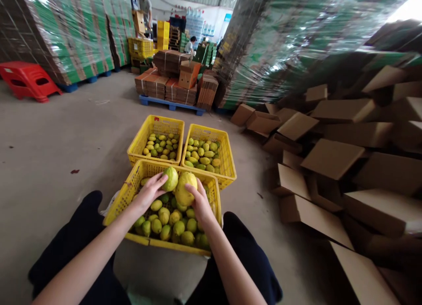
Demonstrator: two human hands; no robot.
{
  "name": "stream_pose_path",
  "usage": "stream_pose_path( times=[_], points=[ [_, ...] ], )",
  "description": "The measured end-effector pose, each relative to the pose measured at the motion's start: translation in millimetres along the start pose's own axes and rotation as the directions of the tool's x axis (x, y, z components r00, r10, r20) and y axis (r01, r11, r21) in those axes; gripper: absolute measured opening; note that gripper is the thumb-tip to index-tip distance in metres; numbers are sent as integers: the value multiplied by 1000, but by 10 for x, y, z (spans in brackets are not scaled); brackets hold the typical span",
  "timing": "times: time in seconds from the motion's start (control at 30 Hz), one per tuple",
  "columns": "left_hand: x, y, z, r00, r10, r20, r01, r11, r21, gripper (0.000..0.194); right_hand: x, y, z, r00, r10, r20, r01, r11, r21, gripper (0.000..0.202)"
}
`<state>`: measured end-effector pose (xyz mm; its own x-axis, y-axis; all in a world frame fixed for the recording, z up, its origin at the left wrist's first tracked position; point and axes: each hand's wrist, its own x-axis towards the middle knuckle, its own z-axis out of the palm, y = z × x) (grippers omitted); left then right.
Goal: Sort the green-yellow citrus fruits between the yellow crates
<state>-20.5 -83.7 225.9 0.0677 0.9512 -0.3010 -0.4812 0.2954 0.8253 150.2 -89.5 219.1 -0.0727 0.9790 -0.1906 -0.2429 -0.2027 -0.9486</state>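
My left hand [150,191] is closed on a yellow-green lemon [170,179]. A larger, yellower lemon [185,190] is gripped in my right hand [200,201], close beside the first. Both fruits are held up over the near yellow crate [128,235], which contains many green and yellow lemons [178,228]. Beyond it stand two more yellow crates, the far left crate [134,154] and the far right crate [231,164], each with lemons in the bottom. My forearms and hands cover part of the near crate's contents.
Cardboard boxes [332,157] are heaped on the right. A blue pallet [171,105] with flattened cartons stands ahead. On the left are a red stool [28,78] and a wrapped stack [75,32]. Two people, one standing [145,8] and one lower down [189,46], are at the back.
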Motion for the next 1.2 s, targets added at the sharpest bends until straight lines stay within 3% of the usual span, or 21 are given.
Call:
stream_pose_path(
  times=[0.2,0.37,0.6,0.73,0.9,1.03,1.2],
  points=[
    [57,-49,88,998,-51,31,53,997,-51,45,-59,55,-8,999,32,16,-33,999,34,39],
    [-23,-28,58,997,-47,67,46,999,5,54,-125,-2,12,995,81,58,-86,991,98,48],
    [-139,-36,-49,998,-68,-11,68,993,94,64,-107,22,114,987,132,-96,-124,989,85,48],
    [-142,-27,-59,998,-55,-33,58,991,118,66,-101,44,117,990,144,-3,-142,979,149,40],
    [-89,17,-97,1000,-13,5,11,982,189,61,-113,27,105,989,146,26,-148,977,156,44],
    [-18,61,-106,991,-129,40,113,951,288,50,-68,-38,141,969,232,79,-245,915,320,43],
    [67,49,-17,961,-272,44,244,915,320,66,30,-151,179,928,370,48,-360,856,370,35]
  ],
)
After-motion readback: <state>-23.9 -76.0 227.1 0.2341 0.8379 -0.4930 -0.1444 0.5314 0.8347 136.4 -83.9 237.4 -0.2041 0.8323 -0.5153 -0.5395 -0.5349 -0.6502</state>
